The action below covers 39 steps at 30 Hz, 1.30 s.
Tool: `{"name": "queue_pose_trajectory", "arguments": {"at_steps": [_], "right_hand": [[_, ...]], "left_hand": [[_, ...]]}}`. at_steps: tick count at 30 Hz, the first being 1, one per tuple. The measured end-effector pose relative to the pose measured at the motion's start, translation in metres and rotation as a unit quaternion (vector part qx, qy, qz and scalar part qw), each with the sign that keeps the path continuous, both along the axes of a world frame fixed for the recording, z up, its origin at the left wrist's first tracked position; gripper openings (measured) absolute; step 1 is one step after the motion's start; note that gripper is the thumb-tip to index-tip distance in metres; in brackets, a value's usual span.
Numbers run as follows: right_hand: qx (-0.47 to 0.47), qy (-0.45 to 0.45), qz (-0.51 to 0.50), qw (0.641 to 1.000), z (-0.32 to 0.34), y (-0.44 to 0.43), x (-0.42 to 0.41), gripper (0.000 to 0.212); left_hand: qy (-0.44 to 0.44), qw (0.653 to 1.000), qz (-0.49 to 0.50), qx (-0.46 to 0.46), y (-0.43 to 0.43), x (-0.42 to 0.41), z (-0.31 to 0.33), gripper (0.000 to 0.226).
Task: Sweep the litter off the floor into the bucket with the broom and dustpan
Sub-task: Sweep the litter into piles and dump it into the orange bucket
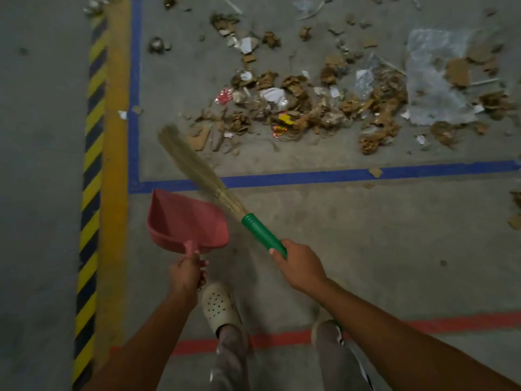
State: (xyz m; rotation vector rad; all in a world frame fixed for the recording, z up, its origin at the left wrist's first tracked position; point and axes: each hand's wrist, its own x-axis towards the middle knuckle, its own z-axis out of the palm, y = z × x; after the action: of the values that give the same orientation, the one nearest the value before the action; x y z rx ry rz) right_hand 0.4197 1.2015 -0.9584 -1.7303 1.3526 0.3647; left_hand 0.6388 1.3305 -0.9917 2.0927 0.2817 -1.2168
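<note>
My left hand grips the handle of a pink dustpan, held above the floor with its mouth pointing away from me. My right hand grips the green handle of a grass broom. The broom slants up and to the left, its bristle tip near the left end of the litter. The litter is a spread of torn cardboard, paper scraps, wrappers and clear plastic film lying inside a blue-taped area. No bucket is in view.
Blue tape lines frame the littered area. A yellow band with black-and-yellow hazard stripes runs down the left. A red tape line crosses near my feet, where a white clog shows. Stray scraps lie at the right edge.
</note>
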Motion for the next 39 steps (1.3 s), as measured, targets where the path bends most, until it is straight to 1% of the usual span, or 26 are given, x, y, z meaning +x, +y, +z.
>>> {"name": "queue_pose_trajectory", "arguments": {"at_steps": [3,5,6,7,9,10,12,13,15,18,21,27,29,32,36,39], "right_hand": [[0.028,0.053,0.053,0.997,-0.022,-0.01,0.039,0.042],[0.066,0.101,0.041,0.992,-0.043,-0.021,0.058,0.048],[0.078,0.121,0.01,0.99,-0.052,-0.026,0.063,0.05],[0.092,0.134,-0.042,0.986,-0.06,-0.032,0.065,0.051],[0.098,0.126,-0.196,0.967,-0.069,-0.039,0.065,0.051],[0.085,0.115,-0.268,0.953,-0.069,-0.042,0.063,0.049],[0.039,0.095,-0.372,0.923,-0.064,-0.049,0.056,0.049],[0.012,0.089,-0.4,0.912,-0.058,-0.052,0.052,0.05],[-0.035,0.088,-0.417,0.904,-0.045,-0.057,0.043,0.05],[-0.081,0.086,-0.389,0.914,-0.019,-0.059,0.038,0.047],[-0.102,0.081,-0.345,0.929,0.001,-0.053,0.045,0.042],[-0.095,0.037,-0.26,0.96,0.037,-0.03,0.101,0.035],[-0.082,0.024,-0.214,0.973,0.039,-0.027,0.126,0.033],[-0.048,0.03,-0.141,0.988,0.03,-0.03,0.17,0.034],[0.016,0.059,-0.063,0.996,-0.008,-0.047,0.224,0.044],[0.062,0.098,-0.045,0.992,-0.042,-0.072,0.241,0.049]], "left_hand": [[-0.026,1.0,-0.006,0.016,0.02,0.03,-0.003,0.034],[-0.032,0.999,-0.012,0.02,0.031,0.048,-0.003,0.031],[-0.031,0.999,-0.021,0.025,0.036,0.057,-0.002,0.031],[-0.027,0.999,-0.029,0.029,0.04,0.065,-0.002,0.032],[-0.016,0.999,-0.035,0.038,0.046,0.082,-0.004,0.031],[-0.01,0.998,-0.039,0.041,0.048,0.091,-0.006,0.031],[-0.006,0.998,-0.05,0.037,0.049,0.106,-0.007,0.031],[-0.006,0.998,-0.053,0.032,0.049,0.112,-0.008,0.031],[-0.003,0.999,-0.048,0.018,0.046,0.121,-0.006,0.028],[-0.007,0.999,-0.046,-0.004,0.035,0.131,0.005,0.027],[-0.008,0.999,-0.046,-0.025,0.022,0.138,0.019,0.019],[-0.005,0.997,-0.051,-0.05,-0.004,0.155,0.039,0.021],[-0.013,0.997,-0.046,-0.053,-0.01,0.162,0.04,0.019],[-0.031,0.998,-0.043,-0.041,-0.015,0.173,0.038,0.02],[-0.029,0.998,-0.043,-0.018,-0.018,0.182,0.028,0.023],[-0.031,0.999,-0.033,-0.002,-0.027,0.186,0.02,0.026]]}}
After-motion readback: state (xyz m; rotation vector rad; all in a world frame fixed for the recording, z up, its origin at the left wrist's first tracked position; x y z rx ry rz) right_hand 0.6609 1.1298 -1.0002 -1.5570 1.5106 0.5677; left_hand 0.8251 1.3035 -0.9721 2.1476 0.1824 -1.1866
